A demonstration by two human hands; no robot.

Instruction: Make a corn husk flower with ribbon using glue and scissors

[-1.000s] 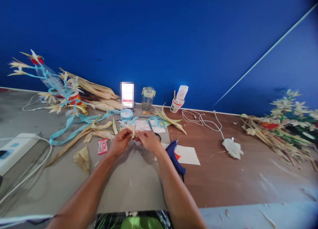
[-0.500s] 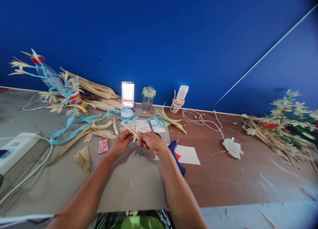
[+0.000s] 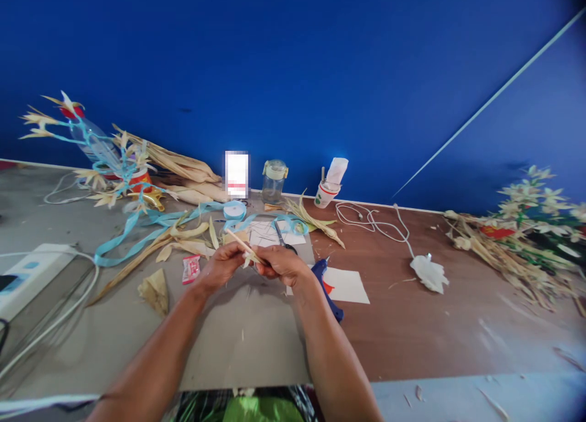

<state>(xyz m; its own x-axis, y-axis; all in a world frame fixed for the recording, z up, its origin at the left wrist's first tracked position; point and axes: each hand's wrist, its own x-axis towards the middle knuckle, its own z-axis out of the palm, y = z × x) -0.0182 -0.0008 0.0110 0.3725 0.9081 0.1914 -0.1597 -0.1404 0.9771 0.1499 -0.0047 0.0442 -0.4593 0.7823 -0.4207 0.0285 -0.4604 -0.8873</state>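
At centre, right hand (image 3: 285, 263) (curled) pinches stick (image 3: 238, 239)

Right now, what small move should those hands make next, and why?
Probably roll the thin stick slightly with the right hand while the left hand steadies the pale scrap: the stick's near end reaches the right hand, and the scrap shows between both hands.

Bare left hand (image 3: 220, 265), bare right hand (image 3: 287, 263), bare forearms (image 3: 333, 333), green cloth (image 3: 263, 410) at lap, dark pale-streaked cloth (image 3: 196, 408) either side

L hand (image 3: 223, 265) nr R hand (image 3: 282, 264); both curled
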